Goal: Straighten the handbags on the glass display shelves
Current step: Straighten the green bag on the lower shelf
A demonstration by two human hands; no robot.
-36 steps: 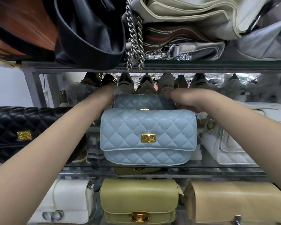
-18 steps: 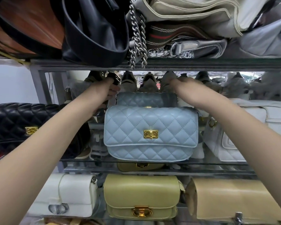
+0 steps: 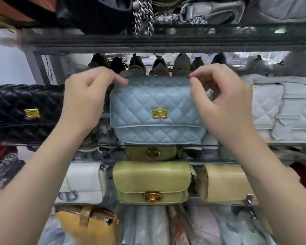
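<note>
A light blue quilted handbag (image 3: 157,103) with a gold clasp stands upright in the middle of the glass shelf (image 3: 237,145), facing me. A second blue quilted bag (image 3: 157,80) shows as a strip right behind its top edge. My left hand (image 3: 88,99) pinches the front bag's top left corner with thumb and curled fingers. My right hand (image 3: 221,99) pinches the top right corner the same way. A black quilted bag (image 3: 25,110) sits to the left and a white quilted bag (image 3: 281,110) to the right on the same shelf.
The shelf below holds a white bag (image 3: 85,181), an olive green bag (image 3: 151,177) and a beige bag (image 3: 224,183). A yellow bag (image 3: 85,223) lies lower left. The upper shelf (image 3: 166,43) carries dark bags and a hanging chain (image 3: 142,15). Shoes line the back.
Both hands have come forward from the rear blue bag to the top corners of the front blue bag. My view has shifted downward, showing more of the lower shelves.
</note>
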